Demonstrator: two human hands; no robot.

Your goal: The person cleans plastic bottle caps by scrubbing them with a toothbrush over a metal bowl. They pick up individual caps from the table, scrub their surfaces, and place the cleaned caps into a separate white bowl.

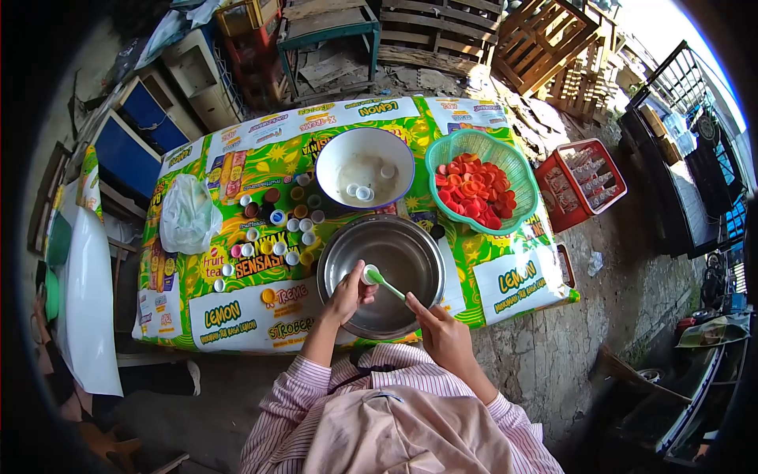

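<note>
Over the stainless steel basin (422, 245), my left hand (346, 299) pinches a white bottle cap (368, 274). My right hand (444, 338) grips a pale green toothbrush (390, 286), its head at the cap; the bristles are too small to make out. Behind the basin stands a white enamel bowl (326, 167) with a few pale caps (363, 193) in cloudy water. To its right, a green plastic basket (444, 150) holds a heap of red caps (476, 189). Several loose caps of mixed colours (293, 225) lie left of the basin.
A printed green and white sheet (237, 316) covers the table. A clear plastic bag (189, 215) lies on its left side. Right of the table stands a red crate (570, 197) with plastic items. Wooden pallets (545, 39) and a teal-framed stand (328, 31) are behind.
</note>
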